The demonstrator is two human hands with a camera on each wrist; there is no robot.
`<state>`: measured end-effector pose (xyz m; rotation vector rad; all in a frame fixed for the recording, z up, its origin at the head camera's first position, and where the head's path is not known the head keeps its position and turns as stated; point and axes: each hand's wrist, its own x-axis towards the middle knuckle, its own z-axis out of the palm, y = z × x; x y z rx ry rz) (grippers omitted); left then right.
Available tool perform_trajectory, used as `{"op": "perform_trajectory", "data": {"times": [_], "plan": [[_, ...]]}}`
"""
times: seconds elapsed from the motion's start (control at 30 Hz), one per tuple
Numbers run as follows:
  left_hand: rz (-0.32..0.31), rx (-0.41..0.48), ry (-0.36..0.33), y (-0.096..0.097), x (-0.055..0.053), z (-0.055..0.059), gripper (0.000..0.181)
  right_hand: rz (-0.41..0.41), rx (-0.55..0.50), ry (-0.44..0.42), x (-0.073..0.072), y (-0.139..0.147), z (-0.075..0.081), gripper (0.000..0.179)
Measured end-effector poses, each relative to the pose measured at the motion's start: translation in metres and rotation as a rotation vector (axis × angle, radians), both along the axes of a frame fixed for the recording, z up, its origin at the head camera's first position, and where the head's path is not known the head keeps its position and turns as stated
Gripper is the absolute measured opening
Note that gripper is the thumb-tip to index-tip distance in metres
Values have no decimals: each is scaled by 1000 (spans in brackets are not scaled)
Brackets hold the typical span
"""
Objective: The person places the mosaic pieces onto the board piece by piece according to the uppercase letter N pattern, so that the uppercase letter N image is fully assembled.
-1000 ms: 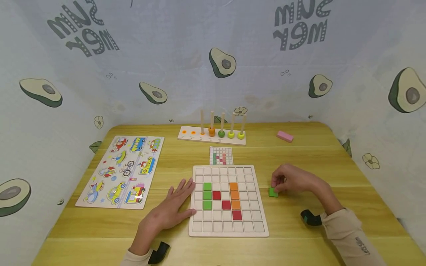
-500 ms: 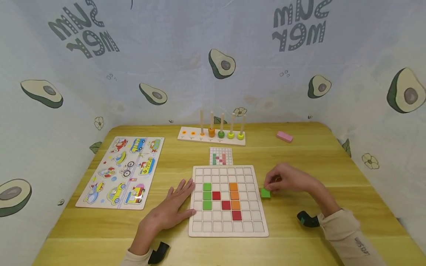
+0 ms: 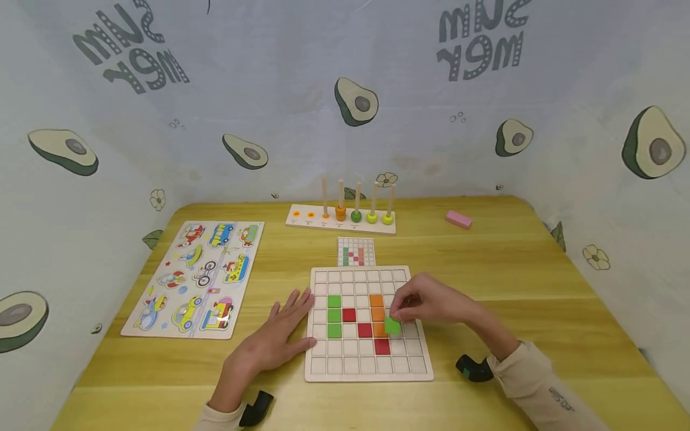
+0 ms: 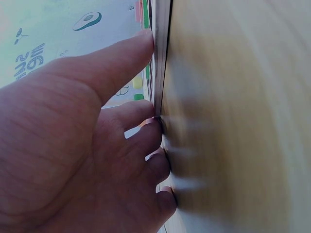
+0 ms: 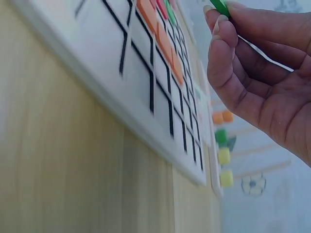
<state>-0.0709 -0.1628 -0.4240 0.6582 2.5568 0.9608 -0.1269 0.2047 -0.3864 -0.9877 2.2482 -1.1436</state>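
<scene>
A white wooden grid board [image 3: 335, 364] lies in front of me, with green, red and orange square tiles in some cells. My right hand [image 3: 428, 299] pinches a green tile [image 3: 392, 325] between thumb and fingers above the board, just right of the orange column [image 3: 377, 301]. In the right wrist view the same green tile [image 5: 220, 8] shows edge-on at the fingertips. With fingers spread and straight, my left hand [image 3: 272, 341] rests on the table, its fingertips touching the board's left edge. The left wrist view has the thumb and fingers [image 4: 130, 53] against that edge.
A small pattern card [image 3: 356, 251] touches the board's far edge. Behind it stands a peg counter [image 3: 341, 224] with coloured beads. A vehicle puzzle board [image 3: 196, 278] lies on the left, and a pink block [image 3: 458, 219] at the back right.
My right hand has carried the green tile leftward from the table at the board's right to above the board. My left hand has stayed in place.
</scene>
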Motion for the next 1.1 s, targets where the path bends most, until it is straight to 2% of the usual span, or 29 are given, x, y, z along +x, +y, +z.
{"op": "perform_trajectory", "data": {"times": [0.2,0.4,0.53,0.73,1.1], "plan": [[-1,3,4,-1,0,0,79,64,-49,-21,8,-36,-3,7],[3,1,5,-1,0,0,79,102,-28,57,14,-70,-4,8],[3,-9,9,-1,-1,-2,78,98,-12,87,16,-87,-8,11],[-10,-6,16,-1,-2,-2,78,40,25,107,18,-103,-16,13],[2,-1,2,-1,0,2,78,37,82,161,23,-114,-18,15]]}}
